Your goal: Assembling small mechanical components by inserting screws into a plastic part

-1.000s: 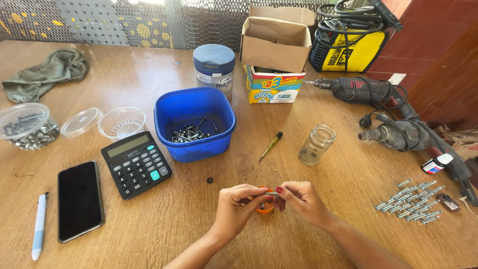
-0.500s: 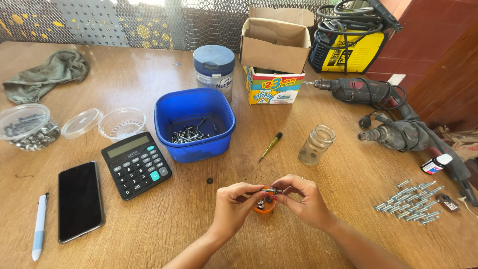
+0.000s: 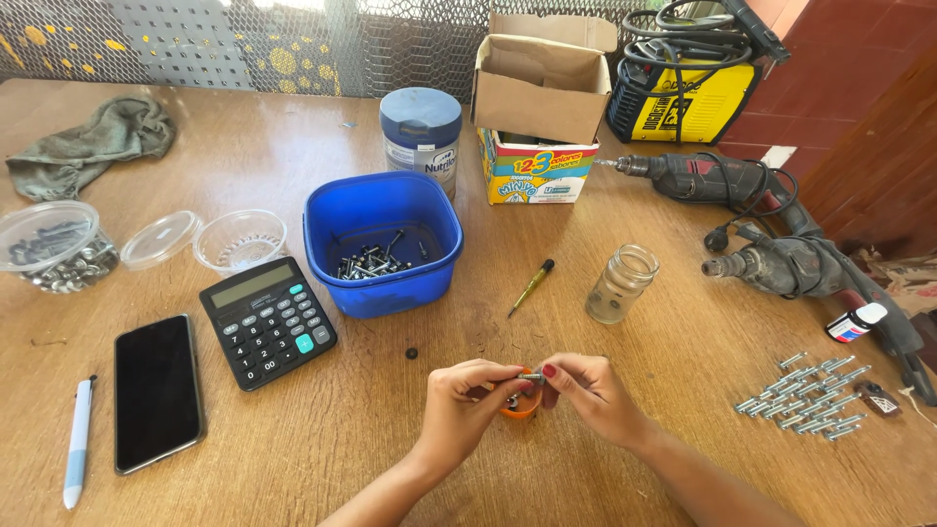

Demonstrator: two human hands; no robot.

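Lower middle of the frame: our left hand [image 3: 467, 398] and right hand [image 3: 586, 390] pinch together on a small silver metal bolt [image 3: 532, 376] above a small orange cup [image 3: 521, 405]. It's probably light, stiff and slippery, so gripping both ends seems best.

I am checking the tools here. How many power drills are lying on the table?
2. One drill lies at the right of the table, in front of the yellow machine. The second drill lies just below it, nearer the right edge. Others may be out of view.

Sunlit wooden table [image 3: 293, 468] before wire mesh [image 3: 293, 39].
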